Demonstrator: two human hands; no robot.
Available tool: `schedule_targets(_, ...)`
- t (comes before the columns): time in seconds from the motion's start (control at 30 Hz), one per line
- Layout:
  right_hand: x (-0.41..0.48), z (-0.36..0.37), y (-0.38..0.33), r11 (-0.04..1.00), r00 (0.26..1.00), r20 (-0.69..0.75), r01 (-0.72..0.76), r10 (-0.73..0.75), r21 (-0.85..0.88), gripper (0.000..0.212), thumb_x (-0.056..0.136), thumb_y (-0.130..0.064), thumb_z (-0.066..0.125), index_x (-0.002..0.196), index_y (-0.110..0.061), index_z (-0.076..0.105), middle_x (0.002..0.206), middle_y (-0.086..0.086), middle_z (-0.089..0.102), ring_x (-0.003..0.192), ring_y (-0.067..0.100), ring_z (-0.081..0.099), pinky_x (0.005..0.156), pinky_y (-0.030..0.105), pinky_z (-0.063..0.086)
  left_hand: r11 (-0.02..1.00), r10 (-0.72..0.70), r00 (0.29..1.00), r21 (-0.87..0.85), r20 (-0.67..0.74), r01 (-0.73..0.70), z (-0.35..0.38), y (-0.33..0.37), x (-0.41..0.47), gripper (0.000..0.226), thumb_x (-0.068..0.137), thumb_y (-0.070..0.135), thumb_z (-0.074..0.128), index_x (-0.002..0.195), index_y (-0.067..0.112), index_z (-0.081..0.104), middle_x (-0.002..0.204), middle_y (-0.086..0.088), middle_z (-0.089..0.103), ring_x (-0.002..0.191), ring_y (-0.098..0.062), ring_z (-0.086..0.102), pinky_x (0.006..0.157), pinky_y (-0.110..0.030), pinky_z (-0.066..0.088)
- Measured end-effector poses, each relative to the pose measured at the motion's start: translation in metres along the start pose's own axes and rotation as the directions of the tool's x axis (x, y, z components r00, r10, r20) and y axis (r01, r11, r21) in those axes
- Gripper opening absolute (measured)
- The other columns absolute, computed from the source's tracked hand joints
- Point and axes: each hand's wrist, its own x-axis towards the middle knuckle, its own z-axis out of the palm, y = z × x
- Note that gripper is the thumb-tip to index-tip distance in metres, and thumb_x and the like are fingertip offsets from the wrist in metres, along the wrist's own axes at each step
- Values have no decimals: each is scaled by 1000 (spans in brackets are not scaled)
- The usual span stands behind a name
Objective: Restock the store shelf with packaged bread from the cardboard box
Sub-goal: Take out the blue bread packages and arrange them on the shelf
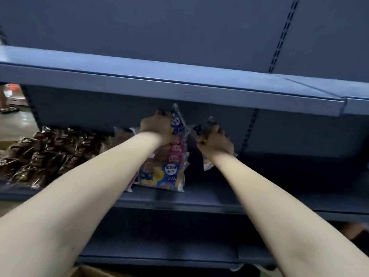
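Bread row: a row of bread packets (165, 172) stands upright on the middle shelf (209, 200), running from near to far; the nearest face is blue with yellow buns, and pink ones stand behind it.
Rear packet: the blue rear packet (177, 120) rises above the others at the far end of the row.
Left hand: the left hand (154, 126) grips the top of the rear packet, fingers curled over its far edge.
Right hand: the right hand (216, 141) is clamped on a separate packet (207, 164), just right of the row, held above the shelf.
Hands: apart, each on its own packet.
Left of row: dark-wrapped packs (46, 152) are heaped on the same shelf.
Above: the upper shelf (179, 90) overhangs both hands.
Near edge: a corner of the cardboard box (89, 271) shows below the bottom shelf (159, 254).
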Motion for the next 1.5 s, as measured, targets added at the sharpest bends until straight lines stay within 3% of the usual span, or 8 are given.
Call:
schedule_targets(0.17,-2,-5,66,990,990,-12,-139,139,-22,77,85,-49,59,141,-13,20,139,10,36,125,36,44,89,42,45,984,145,986,-111,79,-136,25,80,11,78,80,53,62,138,10,34,133,-13,47,117,-32,53,88,-38,48)
schedule_targets(0.27,-7,-3,105,975,975,22,-218,219,-46,77,86,-49,57,143,-14,19,140,10,36,125,36,42,89,41,44,980,150,967,-160,206,-118,60,123,10,88,83,56,56,147,6,21,145,-15,37,128,-31,45,101,-40,41)
schedule_targets(0.4,-16,12,148,965,966,59,-247,253,-89,73,90,-47,49,147,-15,15,138,11,38,123,38,44,89,42,44,965,63,941,-262,332,28,101,161,-6,94,87,57,52,150,9,3,146,-13,28,122,-30,48,79,-35,44)
schedule_targets(0.47,-20,23,159,962,963,91,-242,254,-123,74,92,-46,46,149,-16,11,139,11,36,124,37,43,91,43,43,958,36,932,-278,360,70,119,170,-18,95,90,58,48,151,9,-6,148,-14,26,121,-32,48,79,-35,43)
schedule_targets(0.73,-30,56,175,941,970,129,-162,207,-296,82,92,-56,37,152,-17,-2,160,4,-6,145,37,-1,110,61,14,939,-24,940,-315,341,139,150,161,-38,93,85,59,50,152,18,-1,143,-13,35,125,-36,41,88,-40,43)
schedule_targets(1.17,-24,67,179,940,976,45,-191,212,-282,87,87,-60,43,152,-17,4,158,7,11,137,35,24,101,47,34,938,-55,948,-310,314,157,157,161,-37,100,80,62,54,152,16,3,141,-14,37,126,-35,39,91,-41,42)
schedule_targets(1.37,-14,60,170,921,971,129,-143,201,-361,80,92,-61,31,152,-15,3,159,6,1,143,40,7,109,65,14,960,27,916,-267,400,88,153,156,-27,99,80,71,48,152,19,4,145,-15,33,131,-37,36,96,-42,40)
schedule_targets(1.5,7,42,159,951,989,143,16,30,-309,63,98,-47,30,151,-17,16,159,4,2,144,39,2,109,67,4,966,111,932,-257,344,-20,130,133,-3,77,88,71,31,147,21,28,150,-10,35,133,-35,38,103,-42,38)
